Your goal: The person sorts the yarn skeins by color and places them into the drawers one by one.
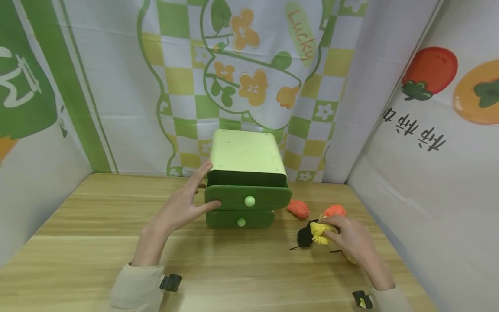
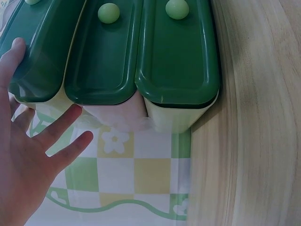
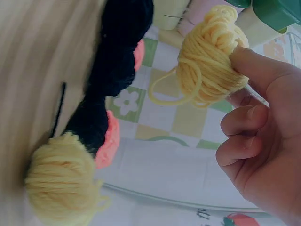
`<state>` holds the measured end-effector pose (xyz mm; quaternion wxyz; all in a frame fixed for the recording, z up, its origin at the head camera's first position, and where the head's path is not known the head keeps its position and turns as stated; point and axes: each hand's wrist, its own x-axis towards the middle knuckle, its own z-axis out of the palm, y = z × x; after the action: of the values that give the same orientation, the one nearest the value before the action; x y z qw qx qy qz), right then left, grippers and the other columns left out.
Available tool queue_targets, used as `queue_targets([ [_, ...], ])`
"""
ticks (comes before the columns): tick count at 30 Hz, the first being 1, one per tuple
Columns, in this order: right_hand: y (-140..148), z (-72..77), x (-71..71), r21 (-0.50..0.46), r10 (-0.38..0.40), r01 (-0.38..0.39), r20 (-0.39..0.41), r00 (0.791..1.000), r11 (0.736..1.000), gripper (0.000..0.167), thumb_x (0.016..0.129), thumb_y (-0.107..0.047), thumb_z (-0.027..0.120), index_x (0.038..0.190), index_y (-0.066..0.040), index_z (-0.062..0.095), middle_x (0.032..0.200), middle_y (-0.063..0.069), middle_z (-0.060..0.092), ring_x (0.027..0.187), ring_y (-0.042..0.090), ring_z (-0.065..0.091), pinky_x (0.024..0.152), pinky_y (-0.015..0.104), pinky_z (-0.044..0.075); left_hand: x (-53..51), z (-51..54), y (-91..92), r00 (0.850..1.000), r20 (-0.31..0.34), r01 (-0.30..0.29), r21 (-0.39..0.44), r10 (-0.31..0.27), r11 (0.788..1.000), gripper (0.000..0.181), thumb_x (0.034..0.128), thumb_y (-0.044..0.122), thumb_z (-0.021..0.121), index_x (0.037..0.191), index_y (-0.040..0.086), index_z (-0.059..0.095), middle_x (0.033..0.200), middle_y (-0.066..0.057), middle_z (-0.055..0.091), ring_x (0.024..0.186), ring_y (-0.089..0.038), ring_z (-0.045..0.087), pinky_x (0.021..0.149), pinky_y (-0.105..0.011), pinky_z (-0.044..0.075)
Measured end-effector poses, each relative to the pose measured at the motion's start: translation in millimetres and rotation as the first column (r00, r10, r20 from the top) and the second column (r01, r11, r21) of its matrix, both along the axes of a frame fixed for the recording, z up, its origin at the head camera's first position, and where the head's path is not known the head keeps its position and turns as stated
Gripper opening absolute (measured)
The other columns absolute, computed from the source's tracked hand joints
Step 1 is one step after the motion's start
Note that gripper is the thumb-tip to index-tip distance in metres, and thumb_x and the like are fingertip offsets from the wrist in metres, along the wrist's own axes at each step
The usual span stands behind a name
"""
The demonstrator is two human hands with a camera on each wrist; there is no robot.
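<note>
A light-green drawer box (image 1: 245,149) with dark-green fronts stands on the wooden table; its top drawer (image 1: 230,198) is pulled partly out. My left hand (image 1: 177,210) is at the box's left side, fingers spread, with the thumb against the top drawer's front. Between thumb and fingertips, my right hand (image 1: 352,238) pinches a yellow yarn ball (image 3: 209,61), which has a loose loop hanging from it. Black yarn (image 1: 304,237) lies beside that hand. Another yellow yarn ball (image 3: 61,181) sits near the black yarn in the right wrist view, mostly hidden by the hand in the head view.
Two orange-pink yarn balls, one yarn ball (image 1: 299,209) near the box and another yarn ball (image 1: 335,210) farther right, lie behind the black yarn. A patterned curtain (image 1: 187,86) hangs behind the box, and a printed white wall (image 1: 436,182) bounds the right side.
</note>
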<state>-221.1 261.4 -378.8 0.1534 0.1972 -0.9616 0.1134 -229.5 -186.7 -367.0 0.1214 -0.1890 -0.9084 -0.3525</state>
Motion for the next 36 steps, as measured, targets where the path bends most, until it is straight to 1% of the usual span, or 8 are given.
queue_targets([
  [3, -2, 3.4, -0.8, 0.007, 0.017, -0.017, -0.032, 0.999, 1.000, 0.028, 0.083, -0.024, 0.080, 0.110, -0.021, 0.077, 0.098, 0.002, 0.074, 0.058, 0.004, 0.050, 0.046, 0.023, 0.039, -0.1, -0.5, 0.6, 1.000, -0.001, 0.003, 0.004, -0.003, 1.000, 0.099, 0.0864, 0.063, 0.066, 0.157, 0.047, -0.002, 0.168, 0.014, -0.001, 0.144, -0.041, 0.036, 0.102, -0.075, 0.036],
  [7, -6, 7.8, -2.4, 0.000, 0.044, -0.044, -0.078, 0.996, 0.999, 0.028, 0.083, -0.023, 0.079, 0.110, -0.020, 0.076, 0.099, 0.003, 0.075, 0.046, -0.002, 0.028, 0.038, 0.018, 0.027, 0.5, -1.4, 0.5, 1.000, 0.000, 0.000, 0.004, 0.000, 1.000, 0.099, 0.0867, 0.063, 0.065, 0.157, 0.046, -0.002, 0.168, 0.011, 0.000, 0.142, -0.041, 0.039, 0.102, -0.075, 0.036],
  [9, -8, 10.9, -3.1, 0.000, 0.050, -0.051, -0.101, 0.994, 0.999, 0.027, 0.083, -0.022, 0.078, 0.110, -0.020, 0.076, 0.104, 0.005, 0.075, 0.045, -0.001, 0.027, 0.038, 0.018, 0.026, 0.4, -2.0, 0.6, 1.000, -0.003, -0.001, 0.000, 0.001, 1.000, 0.099, 0.0871, 0.063, 0.065, 0.157, 0.046, -0.002, 0.168, 0.009, 0.001, 0.141, -0.041, 0.040, 0.102, -0.075, 0.036],
  [15, -20, 24.4, -4.7, 0.011, 0.070, -0.069, -0.107, 0.992, 0.998, 0.025, 0.085, -0.023, 0.076, 0.110, -0.021, 0.076, 0.106, 0.003, 0.075, 0.058, 0.005, 0.047, 0.041, 0.020, 0.032, -0.2, -3.5, 0.1, 1.000, -0.014, -0.003, -0.002, 0.003, 1.000, 0.099, 0.0877, 0.061, 0.066, 0.157, 0.045, -0.003, 0.168, 0.009, 0.001, 0.138, -0.040, 0.045, 0.099, -0.075, 0.038],
  [19, -27, 35.0, -7.1, 0.011, 0.116, -0.116, -0.138, 0.984, 0.993, 0.026, 0.084, -0.019, 0.077, 0.111, -0.019, 0.076, 0.104, 0.004, 0.075, 0.062, 0.009, 0.052, 0.042, 0.020, 0.032, -0.8, -2.8, -0.2, 1.000, -0.019, 0.001, 0.001, -0.001, 1.000, 0.099, 0.0878, 0.061, 0.066, 0.157, 0.045, -0.002, 0.168, 0.012, -0.001, 0.143, -0.041, 0.038, 0.099, -0.076, 0.038],
  [26, -37, 50.6, -11.3, 0.021, 0.178, -0.178, -0.232, 0.956, 0.984, 0.028, 0.082, -0.017, 0.080, 0.110, -0.017, 0.076, 0.098, 0.003, 0.075, 0.054, 0.004, 0.038, 0.043, 0.018, 0.030, -0.7, 0.0, 0.7, 1.000, -0.020, 0.007, 0.002, -0.007, 1.000, 0.099, 0.0873, 0.061, 0.066, 0.157, 0.046, -0.002, 0.168, 0.012, 0.000, 0.142, -0.041, 0.040, 0.100, -0.075, 0.038],
  [33, -46, 65.3, -17.4, 0.006, 0.211, -0.224, -0.367, 0.906, 0.975, 0.029, 0.077, -0.013, 0.083, 0.105, -0.017, 0.078, 0.081, -0.004, 0.068, 0.051, 0.000, 0.029, 0.042, 0.017, 0.026, 0.0, 0.7, 1.3, 1.000, -0.019, 0.005, 0.001, -0.005, 1.000, 0.099, 0.0872, 0.061, 0.067, 0.157, 0.046, -0.002, 0.168, 0.014, -0.001, 0.138, -0.042, 0.045, 0.098, -0.075, 0.040],
  [36, -50, 72.7, -18.9, -0.015, 0.211, -0.233, -0.379, 0.901, 0.972, 0.028, 0.078, -0.011, 0.083, 0.105, -0.017, 0.078, 0.076, -0.005, 0.063, 0.051, 0.000, 0.025, 0.042, 0.018, 0.024, 0.0, 1.0, 1.2, 1.000, -0.022, 0.006, 0.002, -0.006, 1.000, 0.099, 0.0871, 0.061, 0.067, 0.157, 0.045, -0.001, 0.168, 0.013, 0.000, 0.137, -0.041, 0.046, 0.098, -0.073, 0.042],
])
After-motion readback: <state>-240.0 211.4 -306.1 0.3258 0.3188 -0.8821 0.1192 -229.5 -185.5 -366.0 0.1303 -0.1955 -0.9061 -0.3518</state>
